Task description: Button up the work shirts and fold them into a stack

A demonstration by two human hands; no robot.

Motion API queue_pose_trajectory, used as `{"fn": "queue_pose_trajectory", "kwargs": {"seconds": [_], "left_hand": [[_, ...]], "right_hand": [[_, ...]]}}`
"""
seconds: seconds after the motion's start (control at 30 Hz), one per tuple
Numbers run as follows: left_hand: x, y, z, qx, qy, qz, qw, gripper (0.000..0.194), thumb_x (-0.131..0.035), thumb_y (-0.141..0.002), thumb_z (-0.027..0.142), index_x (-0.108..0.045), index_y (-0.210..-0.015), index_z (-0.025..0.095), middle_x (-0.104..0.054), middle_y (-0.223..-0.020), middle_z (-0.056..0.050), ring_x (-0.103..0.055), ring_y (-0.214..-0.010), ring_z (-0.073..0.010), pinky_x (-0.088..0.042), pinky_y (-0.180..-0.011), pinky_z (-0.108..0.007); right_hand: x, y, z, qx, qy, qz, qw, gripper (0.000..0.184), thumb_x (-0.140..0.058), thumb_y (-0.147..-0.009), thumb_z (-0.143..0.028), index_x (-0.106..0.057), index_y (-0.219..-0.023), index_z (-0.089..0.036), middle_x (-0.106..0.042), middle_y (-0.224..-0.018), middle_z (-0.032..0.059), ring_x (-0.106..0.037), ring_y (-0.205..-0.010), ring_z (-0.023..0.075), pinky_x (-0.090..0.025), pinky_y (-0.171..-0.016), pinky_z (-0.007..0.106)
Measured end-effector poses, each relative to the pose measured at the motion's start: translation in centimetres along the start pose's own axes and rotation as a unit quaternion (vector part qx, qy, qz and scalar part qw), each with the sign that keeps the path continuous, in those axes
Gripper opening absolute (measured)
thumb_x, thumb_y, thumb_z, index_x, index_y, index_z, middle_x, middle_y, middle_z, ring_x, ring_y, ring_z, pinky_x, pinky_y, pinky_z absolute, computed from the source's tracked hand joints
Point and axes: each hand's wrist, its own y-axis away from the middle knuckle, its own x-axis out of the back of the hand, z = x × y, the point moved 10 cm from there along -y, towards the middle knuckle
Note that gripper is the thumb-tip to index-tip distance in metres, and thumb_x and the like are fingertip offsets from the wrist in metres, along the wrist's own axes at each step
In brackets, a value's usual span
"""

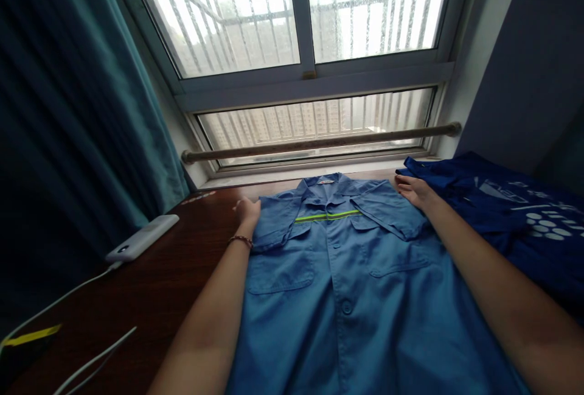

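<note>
A blue short-sleeved work shirt (292,261) lies front up before me, collar toward the window. It has a yellow-green stripe across the chest, pockets and a dark button. Both short sleeves lie folded inward over the chest. At the shirt's left edge, my left hand (249,209) rests beside the folded sleeve with its fingers loosely apart, partly hidden. A beaded bracelet (240,239) circles that wrist. My right hand (412,190) is at the upper right edge, fingers outstretched near the other sleeve, with no cloth visibly gripped.
A darker blue garment (493,212) with white print lies to the right. On the brown wooden table (201,267) at left sit a white power bank (143,238) with a cable and a yellow strip (34,335). A rail (319,143) crosses the window; a curtain (82,90) hangs left.
</note>
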Motion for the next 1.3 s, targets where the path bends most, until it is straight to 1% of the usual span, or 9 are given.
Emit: {"fn": "queue_pose_trajectory", "kwargs": {"seconds": [0.17, 0.3, 0.4, 0.47, 0.63, 0.77, 0.97, 1.17, 1.3], "left_hand": [[-2.4, 0.0, -1.2, 0.008, -0.001, -0.052, 0.999, 0.038, -0.054, -0.070, 0.046, -0.063, -0.092, 0.016, -0.064, -0.099, -0.016, -0.057, -0.092, -0.0320, -0.042, -0.075, -0.041], [-3.0, -0.1, -0.6, -0.006, -0.007, -0.062, 0.998, 0.039, -0.055, -0.068, 0.048, -0.063, -0.093, 0.019, -0.064, -0.100, -0.013, -0.057, -0.094, -0.0322, -0.040, -0.076, -0.042], [-2.5, 0.5, 0.5, -0.042, -0.005, -0.052, 0.998, 0.037, -0.054, -0.070, 0.041, -0.061, -0.101, 0.021, -0.063, -0.104, -0.012, -0.056, -0.097, -0.0291, -0.041, -0.078, -0.037], [-2.2, 1.0, 1.5, -0.072, -0.002, -0.043, 0.996, 0.035, -0.053, -0.072, 0.035, -0.059, -0.103, 0.022, -0.063, -0.104, -0.011, -0.056, -0.098, -0.0277, -0.041, -0.079, -0.035], [-2.1, 2.0, 3.0, -0.109, 0.008, -0.033, 0.993, 0.030, -0.048, -0.074, 0.020, -0.057, -0.102, 0.019, -0.064, -0.096, -0.014, -0.058, -0.093, -0.0290, -0.041, -0.078, -0.036], [-2.4, 1.6, 2.8, -0.104, 0.036, -0.032, 0.993, 0.033, -0.049, -0.071, 0.014, -0.053, -0.104, 0.016, -0.063, -0.096, -0.015, -0.059, -0.092, -0.0283, -0.043, -0.076, -0.035], [-2.9, 0.8, 2.5, -0.091, 0.106, -0.046, 0.989, 0.050, -0.059, -0.069, 0.019, -0.043, -0.115, 0.008, -0.061, -0.103, -0.015, -0.061, -0.089, -0.0198, -0.047, -0.071, -0.025], [-2.3, 1.7, 4.3, -0.142, 0.133, -0.062, 0.979, 0.034, -0.050, -0.079, 0.033, -0.057, -0.106, 0.014, -0.064, -0.102, -0.008, -0.060, -0.092, -0.0189, -0.047, -0.076, -0.026], [-1.5, 2.3, 4.6, -0.148, 0.094, -0.036, 0.984, 0.032, -0.045, -0.081, 0.034, -0.060, -0.104, 0.017, -0.065, -0.099, -0.009, -0.059, -0.093, -0.0237, -0.045, -0.078, -0.030]], "right_hand": [[-0.9, 0.3, 1.8, -0.027, -0.001, -0.029, 0.999, 0.031, -0.047, -0.077, -0.028, -0.061, -0.096, -0.009, -0.065, -0.076, 0.0104, -0.063, -0.075, 0.0190, -0.051, -0.070, 0.031], [-1.9, 0.0, 2.1, -0.015, 0.043, -0.038, 0.998, 0.014, -0.065, -0.060, -0.025, -0.067, -0.068, -0.014, -0.067, -0.072, 0.0057, -0.059, -0.090, 0.0254, -0.045, -0.084, 0.037], [-2.1, -0.2, 1.8, 0.002, 0.052, -0.032, 0.998, 0.012, -0.068, -0.052, -0.019, -0.068, -0.063, -0.016, -0.068, -0.076, 0.0041, -0.055, -0.100, 0.0277, -0.037, -0.094, 0.039], [-2.1, -0.1, 1.6, 0.004, 0.037, -0.035, 0.999, 0.017, -0.069, -0.052, -0.021, -0.069, -0.067, -0.014, -0.068, -0.077, 0.0051, -0.057, -0.097, 0.0274, -0.040, -0.091, 0.039], [-2.6, 0.6, 1.5, -0.011, -0.029, -0.070, 0.997, 0.030, -0.066, -0.061, -0.035, -0.069, -0.076, -0.010, -0.068, -0.068, 0.0070, -0.064, -0.073, 0.0238, -0.052, -0.069, 0.035], [-2.8, 1.0, 1.0, -0.005, -0.068, -0.070, 0.995, 0.029, -0.066, -0.060, -0.032, -0.068, -0.080, -0.011, -0.068, -0.070, 0.0048, -0.064, -0.077, 0.0225, -0.051, -0.071, 0.032], [-2.9, 1.8, -0.5, -0.005, -0.130, -0.083, 0.988, 0.029, -0.059, -0.069, -0.036, -0.065, -0.082, -0.012, -0.068, -0.075, 0.0087, -0.063, -0.076, 0.0224, -0.052, -0.071, 0.033], [-3.7, 2.4, -1.5, 0.005, -0.125, -0.109, 0.986, 0.029, -0.048, -0.075, -0.034, -0.063, -0.084, -0.010, -0.067, -0.078, 0.0099, -0.063, -0.074, 0.0205, -0.052, -0.070, 0.032], [-3.5, 1.9, -1.3, 0.034, -0.083, -0.074, 0.993, 0.029, -0.053, -0.072, -0.035, -0.063, -0.085, -0.011, -0.066, -0.078, 0.0085, -0.061, -0.077, 0.0220, -0.050, -0.073, 0.035]]}}
